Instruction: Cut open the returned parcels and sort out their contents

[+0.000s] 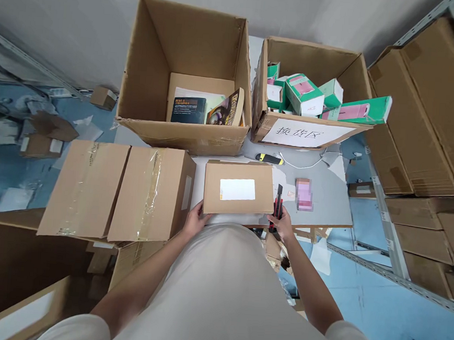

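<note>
A small closed cardboard box [240, 173] with a white label on top lies in front of me at the table's front edge. My left hand [196, 221] grips its near left corner, part of the fingers hidden. Close to the box's right side, my right hand [283, 224] is closed around a red and black utility knife [277, 208], which points away from me. A second knife, yellow and black [270, 158], rests behind the box. On the right of the table [327, 199] lies a pink pixelated item [304, 194].
Behind stand two open cartons: one with books [188, 109], one with green and white boxes [303, 95] and a handwritten sign [308, 134]. Two taped cartons [142, 195] flank the left. Shelving with cartons [424, 112] rises at right; loose packaging litters the blue floor.
</note>
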The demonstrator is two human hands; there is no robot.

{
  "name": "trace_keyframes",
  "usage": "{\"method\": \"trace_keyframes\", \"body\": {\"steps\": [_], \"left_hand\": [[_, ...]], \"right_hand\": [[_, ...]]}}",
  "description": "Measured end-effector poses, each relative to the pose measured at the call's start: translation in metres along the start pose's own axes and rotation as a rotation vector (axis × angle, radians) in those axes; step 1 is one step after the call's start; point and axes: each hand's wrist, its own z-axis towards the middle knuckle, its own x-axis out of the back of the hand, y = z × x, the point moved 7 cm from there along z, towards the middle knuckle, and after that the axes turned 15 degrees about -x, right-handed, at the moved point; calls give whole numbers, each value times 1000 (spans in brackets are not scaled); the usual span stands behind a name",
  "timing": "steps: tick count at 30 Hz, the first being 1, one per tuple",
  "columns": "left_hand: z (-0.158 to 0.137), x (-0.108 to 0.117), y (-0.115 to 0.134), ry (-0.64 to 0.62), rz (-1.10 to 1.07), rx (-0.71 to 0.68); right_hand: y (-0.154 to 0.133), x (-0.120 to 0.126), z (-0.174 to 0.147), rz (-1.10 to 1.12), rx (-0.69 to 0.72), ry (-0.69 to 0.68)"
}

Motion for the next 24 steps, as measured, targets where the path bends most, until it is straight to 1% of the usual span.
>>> {"method": "trace_keyframes", "body": {"steps": [3,7,11,16,18,20,22,24], "left_hand": [[2,-3,-2,32,-54,-9],[4,0,7,53,-42,-16],[6,8,37,50,77,-75],[12,20,77,111,246,-103],[19,22,88,122,300,-83],[32,23,95,128,355,-60],[50,25,100,127,408,-43],[71,25,104,111,453,-29]], "right_hand": [[-3,-11,0,36,7,4],[-16,-10,-3,32,40,32],[-38,2,-12,-13,76,104],[-69,12,-30,-55,108,161],[-77,14,-32,-102,91,183],[-84,16,-27,-168,61,209],[-93,17,-16,-228,60,236],[-106,16,-1,-293,91,260]]}}
